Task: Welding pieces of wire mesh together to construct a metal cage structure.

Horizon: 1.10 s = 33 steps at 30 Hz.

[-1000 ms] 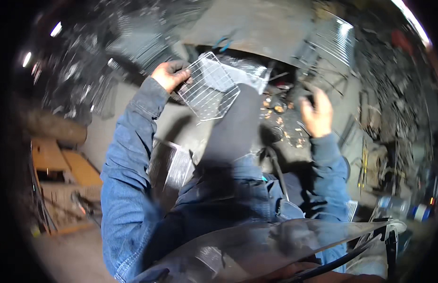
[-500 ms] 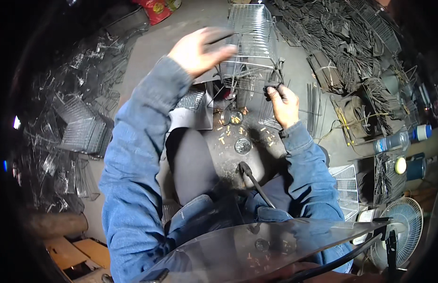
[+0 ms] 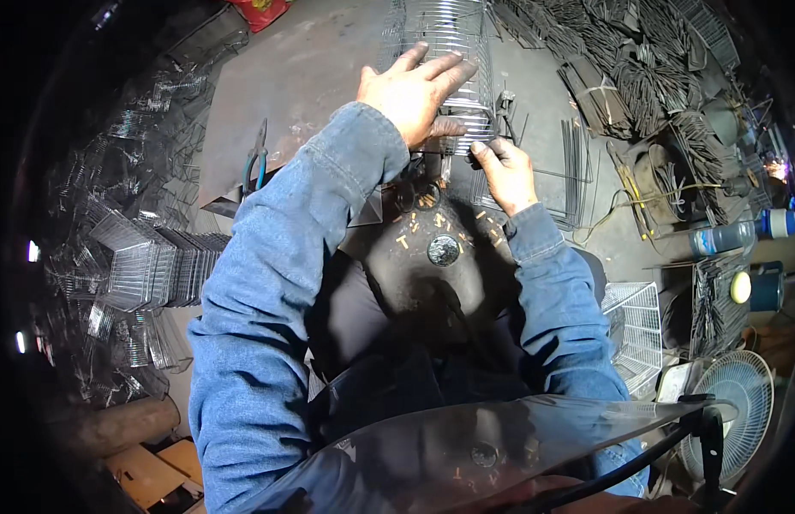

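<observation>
A silver wire basket (image 3: 463, 96) stands in front of me at the upper middle, its near rim toward me. My left hand (image 3: 415, 96) lies over its left and near part, fingers spread across the wires. At the basket's near right corner my right hand (image 3: 507, 174) is closed, thumb and fingers pinching the rim; the fingertips are partly hidden. Left of the basket, pliers with blue handles (image 3: 259, 160) lie on a grey metal sheet (image 3: 243, 103). Below the hands, a small round dish (image 3: 443, 249) sits among scattered short tan stubs.
Stacked wire baskets (image 3: 149, 265) stand at the left. Bundles of dark wire rods (image 3: 646, 86) fill the upper right. A plastic bottle (image 3: 714, 240) and a fan (image 3: 732, 403) are at the right. A clear visor (image 3: 466, 445) crosses the lower view.
My left hand has come right and down onto the basket. The basket's near end looks different, its rim now between my hands. The pliers have come into sight at the left.
</observation>
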### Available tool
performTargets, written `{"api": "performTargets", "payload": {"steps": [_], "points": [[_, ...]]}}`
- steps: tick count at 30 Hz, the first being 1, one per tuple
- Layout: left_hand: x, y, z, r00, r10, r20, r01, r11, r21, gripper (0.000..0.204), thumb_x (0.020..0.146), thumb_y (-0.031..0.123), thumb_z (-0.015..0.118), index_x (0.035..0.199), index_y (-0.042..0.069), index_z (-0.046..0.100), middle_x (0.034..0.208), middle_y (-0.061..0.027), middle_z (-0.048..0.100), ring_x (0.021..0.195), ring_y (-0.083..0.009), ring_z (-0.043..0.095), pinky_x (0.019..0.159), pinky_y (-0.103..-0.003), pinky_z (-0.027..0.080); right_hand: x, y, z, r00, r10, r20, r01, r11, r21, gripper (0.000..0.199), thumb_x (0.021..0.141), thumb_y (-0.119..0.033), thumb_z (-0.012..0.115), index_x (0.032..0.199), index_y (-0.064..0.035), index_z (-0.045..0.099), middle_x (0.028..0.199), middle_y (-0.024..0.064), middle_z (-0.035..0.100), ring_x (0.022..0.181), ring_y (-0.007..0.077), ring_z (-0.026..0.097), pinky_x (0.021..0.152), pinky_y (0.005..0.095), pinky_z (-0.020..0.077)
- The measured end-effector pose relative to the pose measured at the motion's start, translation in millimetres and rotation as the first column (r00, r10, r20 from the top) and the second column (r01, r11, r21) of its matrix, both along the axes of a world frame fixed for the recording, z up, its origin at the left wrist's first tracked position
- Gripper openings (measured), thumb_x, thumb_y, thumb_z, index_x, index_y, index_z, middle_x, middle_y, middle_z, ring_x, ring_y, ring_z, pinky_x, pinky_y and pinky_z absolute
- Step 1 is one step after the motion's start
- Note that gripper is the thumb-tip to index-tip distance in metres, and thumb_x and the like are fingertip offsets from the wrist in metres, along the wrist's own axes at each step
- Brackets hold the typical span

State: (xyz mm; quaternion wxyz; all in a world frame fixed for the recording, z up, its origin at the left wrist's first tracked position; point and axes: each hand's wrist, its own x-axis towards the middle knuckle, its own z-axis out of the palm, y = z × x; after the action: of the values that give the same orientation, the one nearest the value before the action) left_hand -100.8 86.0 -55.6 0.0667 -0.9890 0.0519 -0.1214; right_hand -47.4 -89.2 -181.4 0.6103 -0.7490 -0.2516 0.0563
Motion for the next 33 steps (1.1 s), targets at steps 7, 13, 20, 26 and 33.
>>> {"api": "performTargets", "payload": {"steps": [7,13,20,26,33], "points": [[-6,4,1,1.0,-0.015,-0.011,0.015,1.0,-0.002,0.082,0.071,0.06,0.061,0.14,0.029,0.028,0.145,0.0039,0.03,0.134,-0.0284,0.026,0.091,-0.067,0.035,-7,5,3,0.997,-0.012,0.079,0.013,1.0,-0.022,0.02,0.085,-0.017,0.064,0.081,0.0025,0.062,0.07,0.0036,0.06,0.068,0.0088,0.053,0.062,0.0257,0.0439],[-4,8,-6,0.999,-0.035,0.036,0.034,0.999,0.039,0.081,0.071,0.058,0.062,0.139,0.029,0.029,0.145,0.0054,0.03,0.134,-0.0262,0.027,0.089,-0.065,0.036,-4,8,-3,0.999,-0.001,0.038,0.003,0.999,-0.038,0.022,0.084,-0.02,0.064,0.08,0.0016,0.062,0.069,0.0059,0.06,0.065,0.0105,0.052,0.06,0.0282,0.0435],[-5,11,-5,0.999,-0.033,0.037,0.032,0.999,0.04,0.082,0.071,0.06,0.06,0.139,0.029,0.029,0.145,0.0058,0.031,0.134,-0.0249,0.027,0.089,-0.065,0.037,-9,9,-6,1.0,-0.022,-0.018,0.023,0.999,0.039,0.028,0.084,-0.023,0.063,0.096,0.0023,0.061,0.082,0.0126,0.065,0.077,0.0133,0.061,0.07,0.0302,0.049],[-5,15,-5,0.999,-0.045,0.029,0.044,0.998,0.048,0.081,0.071,0.063,0.057,0.14,0.03,0.029,0.145,0.0063,0.03,0.134,-0.0238,0.026,0.091,-0.064,0.036,-62,-8,-83,0.992,0.097,0.083,-0.006,0.685,-0.728,0.043,0.082,-0.04,0.056,0.092,0.0007,0.061,0.088,0.0218,0.064,0.084,0.0363,0.062,0.076,0.0438,0.0497],[1,10,-5,0.999,-0.035,-0.007,0.035,0.999,0.039,0.081,0.072,0.065,0.054,0.14,0.032,0.025,0.145,0.0054,0.029,0.136,-0.0234,0.023,0.092,-0.065,0.035,-156,-41,-289,0.748,0.502,-0.434,-0.582,0.183,-0.792,0.043,0.071,-0.034,0.064,0.101,-0.0028,0.064,0.098,0.0228,0.063,0.089,0.0358,0.062,0.079,0.0436,0.048]]}}
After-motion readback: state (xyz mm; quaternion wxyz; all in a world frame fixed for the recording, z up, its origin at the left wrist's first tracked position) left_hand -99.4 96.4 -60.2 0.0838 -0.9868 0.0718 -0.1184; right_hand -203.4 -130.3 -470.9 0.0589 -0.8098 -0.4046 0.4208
